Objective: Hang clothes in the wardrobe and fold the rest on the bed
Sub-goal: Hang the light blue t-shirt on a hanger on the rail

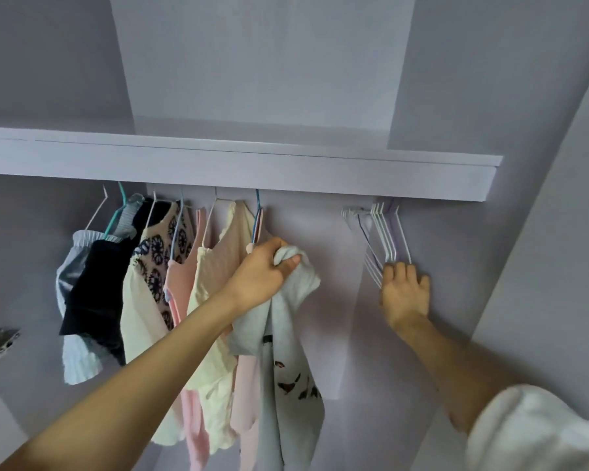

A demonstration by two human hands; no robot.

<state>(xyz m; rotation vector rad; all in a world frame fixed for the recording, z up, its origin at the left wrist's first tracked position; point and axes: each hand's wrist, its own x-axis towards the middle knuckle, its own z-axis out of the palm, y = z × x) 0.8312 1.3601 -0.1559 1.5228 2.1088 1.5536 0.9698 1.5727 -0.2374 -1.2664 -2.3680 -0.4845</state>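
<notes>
While our left hand grips the grey printed cotton shirt at centre frame, our right hand touches the empty white wire hangers with straight fingers.

Nothing here gives me a word or number I can read. The pale grey cotton T-shirt that I grip in my left hand carries a dark print of black and brownish marks low on its front, but the folds break it up and I cannot tell whether those marks are letters or only shapes.
</notes>
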